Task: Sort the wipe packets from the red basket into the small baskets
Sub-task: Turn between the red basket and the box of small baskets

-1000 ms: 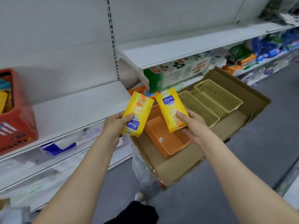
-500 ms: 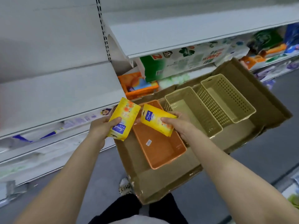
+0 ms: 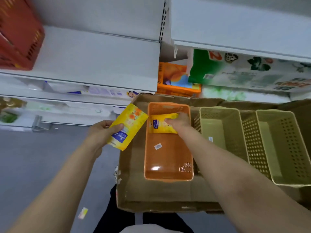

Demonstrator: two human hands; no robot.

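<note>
The right hand (image 3: 178, 122) reaches into the far end of the orange basket (image 3: 168, 158), fingers curled over a yellow wipe packet (image 3: 159, 124) and holding it against the basket's inner end. That packet lies with its long axis across the frame, left to right, its blue label at the left; the hand hides its right part, so its full outline is hard to make out.

Left of centre, the left hand (image 3: 101, 133) grips a second yellow packet (image 3: 128, 125), thumb across the front near the blue label. It is held outside the baskets, over the left edge of the cardboard tray (image 3: 131, 187), just beside the orange basket's far left corner. Its long axis runs diagonally, from lower left to upper right, the label end low.

The orange basket sits lengthwise in the tray, pointing away up the frame. Two beige baskets (image 3: 223, 132) (image 3: 286, 145) stand beside it to the right, parallel; the outer one is cut off by the frame's right edge.

The red basket (image 3: 20, 36) sits on the white shelf (image 3: 101, 58) at upper left, blurred and cropped, its contents not visible.
</note>
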